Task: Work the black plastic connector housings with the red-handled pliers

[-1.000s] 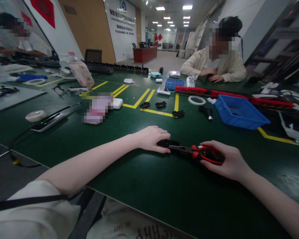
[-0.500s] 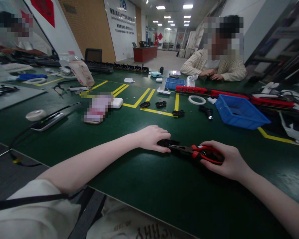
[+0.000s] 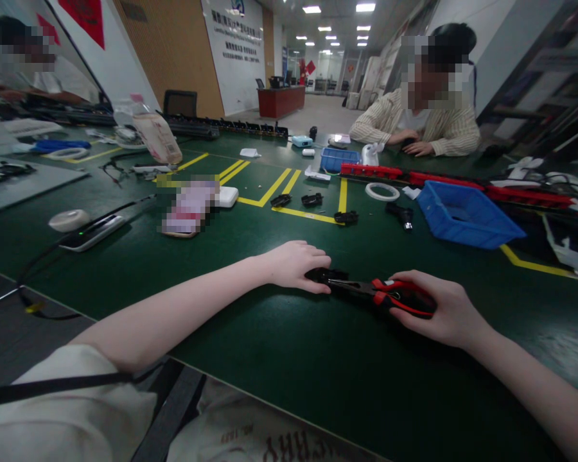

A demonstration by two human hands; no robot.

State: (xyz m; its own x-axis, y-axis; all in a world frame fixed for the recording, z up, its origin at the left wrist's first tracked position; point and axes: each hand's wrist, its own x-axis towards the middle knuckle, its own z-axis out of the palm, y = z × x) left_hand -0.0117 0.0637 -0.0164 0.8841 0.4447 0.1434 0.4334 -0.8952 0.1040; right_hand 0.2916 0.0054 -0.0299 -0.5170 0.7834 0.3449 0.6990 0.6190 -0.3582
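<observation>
My left hand (image 3: 296, 266) is closed on a small black part (image 3: 334, 274), pinning it against the green table (image 3: 250, 359); its fingers cover part of it. My right hand (image 3: 440, 308) is wrapped round the red and black handles of long-nose pliers (image 3: 383, 292). The jaws point left and reach the black part beside my left fingertips. Whether they grip it or only touch it I cannot tell. Beyond my hands lie three similar black parts: one on the left (image 3: 281, 200), one in the middle (image 3: 312, 199) and one on the right (image 3: 345, 218).
A blue bin (image 3: 469, 215) stands at the right, near a black tool (image 3: 404, 217) and a white ring (image 3: 382, 192). Red strips (image 3: 443, 179) run behind them. On the left are a phone (image 3: 190, 208), a bottle (image 3: 157, 135) and a corded device (image 3: 92, 232). Across the table sits a person (image 3: 419, 122).
Both hands keep nearly the same pose, with the pliers still at the black part. Across the table, the person's head and hands have shifted slightly.
</observation>
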